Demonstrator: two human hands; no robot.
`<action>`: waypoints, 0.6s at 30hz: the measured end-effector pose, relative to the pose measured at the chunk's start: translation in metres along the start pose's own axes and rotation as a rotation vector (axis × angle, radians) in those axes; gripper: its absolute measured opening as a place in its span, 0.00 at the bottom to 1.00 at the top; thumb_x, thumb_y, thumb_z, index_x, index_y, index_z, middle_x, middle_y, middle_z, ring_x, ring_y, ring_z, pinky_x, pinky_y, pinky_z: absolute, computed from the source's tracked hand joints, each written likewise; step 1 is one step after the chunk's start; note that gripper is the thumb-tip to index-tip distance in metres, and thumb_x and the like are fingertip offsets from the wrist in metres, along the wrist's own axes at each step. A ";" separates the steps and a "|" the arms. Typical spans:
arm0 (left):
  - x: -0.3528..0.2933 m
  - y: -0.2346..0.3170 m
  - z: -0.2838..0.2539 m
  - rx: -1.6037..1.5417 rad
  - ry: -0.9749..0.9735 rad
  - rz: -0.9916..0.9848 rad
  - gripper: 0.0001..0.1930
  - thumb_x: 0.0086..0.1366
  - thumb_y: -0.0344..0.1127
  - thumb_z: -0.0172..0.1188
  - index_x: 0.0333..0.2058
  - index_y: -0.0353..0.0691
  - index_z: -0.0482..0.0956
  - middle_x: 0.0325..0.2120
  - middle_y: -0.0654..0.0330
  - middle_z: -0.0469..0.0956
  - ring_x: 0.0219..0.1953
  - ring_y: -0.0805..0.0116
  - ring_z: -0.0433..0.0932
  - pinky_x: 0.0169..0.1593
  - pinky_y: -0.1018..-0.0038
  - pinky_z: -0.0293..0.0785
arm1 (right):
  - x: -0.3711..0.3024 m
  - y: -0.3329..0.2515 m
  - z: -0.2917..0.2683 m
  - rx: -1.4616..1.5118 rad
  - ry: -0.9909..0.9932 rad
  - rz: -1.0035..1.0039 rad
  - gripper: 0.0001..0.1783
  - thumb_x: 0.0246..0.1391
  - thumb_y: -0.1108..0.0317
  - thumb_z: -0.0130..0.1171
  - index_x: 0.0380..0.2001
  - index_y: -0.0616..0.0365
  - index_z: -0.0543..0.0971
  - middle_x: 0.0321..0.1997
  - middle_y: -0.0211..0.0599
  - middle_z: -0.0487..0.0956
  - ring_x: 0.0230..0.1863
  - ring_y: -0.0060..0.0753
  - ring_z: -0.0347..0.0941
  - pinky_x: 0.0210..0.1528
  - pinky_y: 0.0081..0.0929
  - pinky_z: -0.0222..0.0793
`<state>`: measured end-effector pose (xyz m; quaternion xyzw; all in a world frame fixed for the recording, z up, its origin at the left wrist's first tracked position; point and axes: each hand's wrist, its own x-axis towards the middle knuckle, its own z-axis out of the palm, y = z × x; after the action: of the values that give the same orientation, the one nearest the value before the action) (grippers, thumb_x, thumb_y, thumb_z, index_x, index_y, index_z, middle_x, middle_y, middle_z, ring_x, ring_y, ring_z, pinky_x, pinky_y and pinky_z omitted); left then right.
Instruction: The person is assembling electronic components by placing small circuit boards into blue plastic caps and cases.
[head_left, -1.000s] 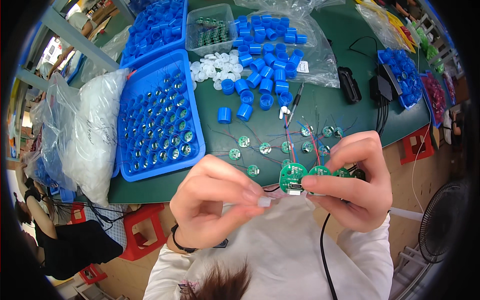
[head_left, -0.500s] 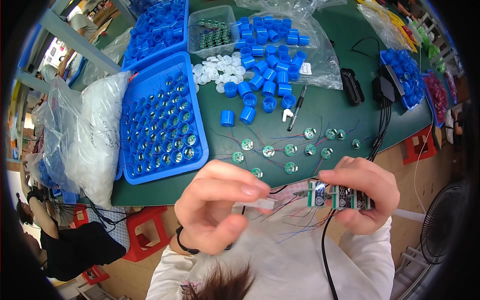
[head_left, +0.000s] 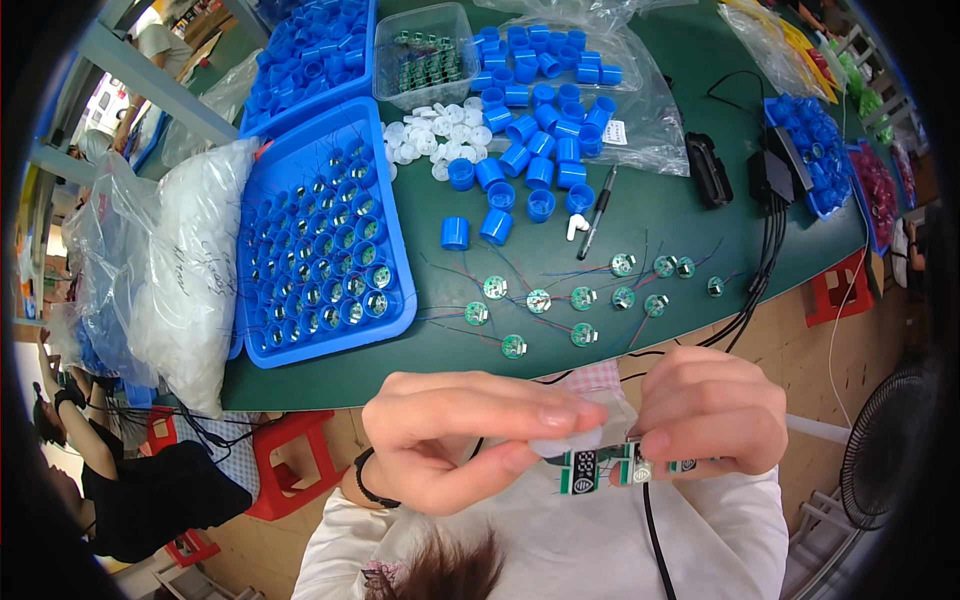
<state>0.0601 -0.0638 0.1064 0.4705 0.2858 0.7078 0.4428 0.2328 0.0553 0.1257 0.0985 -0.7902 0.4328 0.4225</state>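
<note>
Close above my lap, my right hand [head_left: 715, 412] grips a row of small green circuit boards [head_left: 583, 472] with dark, printed faces. My left hand [head_left: 455, 435] pinches a translucent whitish piece [head_left: 582, 441] against the top of the boards' left end; its exact kind is hard to make out. On the table beyond my hands lie several loose round circuit boards [head_left: 538, 301] with thin red and blue wires. To their left, a blue tray [head_left: 408, 300] holds rows of blue cups with boards and wires inside.
Empty blue cups [head_left: 540, 172] and white plastic discs [head_left: 440, 128] lie at the table's middle. A clear box [head_left: 380, 88] of boards stands behind. A pen [head_left: 597, 215], a black case [head_left: 707, 170] and cables [head_left: 768, 265] are right; a filled plastic bag [head_left: 190, 270] is left.
My left hand has moved right with the whitish piece, which now meets the boards. The row of boards has come lower and left, and the wires hanging beside it are mostly out of sight.
</note>
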 end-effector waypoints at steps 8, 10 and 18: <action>0.004 0.000 -0.003 -0.041 -0.091 -0.008 0.16 0.48 0.12 0.52 0.39 0.22 0.77 0.37 0.40 0.78 0.43 0.51 0.79 0.48 0.66 0.76 | 0.002 0.003 0.001 -0.062 -0.029 -0.091 0.13 0.38 0.79 0.61 0.31 0.73 0.75 0.22 0.42 0.74 0.18 0.30 0.67 0.18 0.25 0.62; 0.004 -0.001 -0.003 -0.058 -0.105 -0.035 0.16 0.48 0.12 0.52 0.38 0.22 0.77 0.37 0.40 0.78 0.43 0.51 0.79 0.48 0.66 0.76 | 0.002 0.002 0.000 -0.080 -0.029 -0.122 0.12 0.38 0.80 0.61 0.31 0.72 0.76 0.22 0.41 0.73 0.18 0.30 0.66 0.18 0.25 0.62; 0.004 -0.006 -0.003 -0.121 -0.138 0.022 0.15 0.48 0.11 0.52 0.37 0.20 0.77 0.36 0.39 0.78 0.42 0.49 0.79 0.48 0.63 0.76 | 0.002 -0.010 -0.007 -0.195 -0.119 -0.072 0.09 0.40 0.79 0.61 0.29 0.63 0.74 0.25 0.42 0.77 0.20 0.32 0.71 0.22 0.24 0.65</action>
<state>0.0588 -0.0573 0.1021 0.4936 0.2063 0.6945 0.4811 0.2410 0.0550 0.1347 0.1108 -0.8483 0.3316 0.3976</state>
